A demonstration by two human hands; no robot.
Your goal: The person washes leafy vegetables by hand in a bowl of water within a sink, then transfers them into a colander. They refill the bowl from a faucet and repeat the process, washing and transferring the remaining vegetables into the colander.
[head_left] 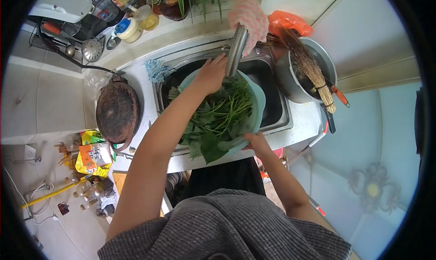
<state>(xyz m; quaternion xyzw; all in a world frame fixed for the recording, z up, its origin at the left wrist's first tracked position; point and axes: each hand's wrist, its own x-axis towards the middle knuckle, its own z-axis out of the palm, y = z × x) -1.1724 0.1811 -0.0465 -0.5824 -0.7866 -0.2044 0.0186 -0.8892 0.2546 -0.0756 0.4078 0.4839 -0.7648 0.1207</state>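
Note:
A pale green basin (258, 96) full of leafy greens (218, 112) with thin stems rests in the metal sink. My left hand (211, 76) is over the far side of the basin, its fingers stretched out against the side of the metal faucet (236, 51). At the basin's near right edge, my right hand (256, 143) grips the rim, with some of its fingers hidden below. One broad leaf (211, 147) hangs over the near rim.
The sink (284, 117) has a grey pot (334, 62) to its right, with a straw brush (313, 71) lying across it. A dark round pan (118, 110) sits on the left counter. A blue-white cloth (158, 71) lies at the sink's corner; a pink cloth (250, 21) drapes behind the faucet.

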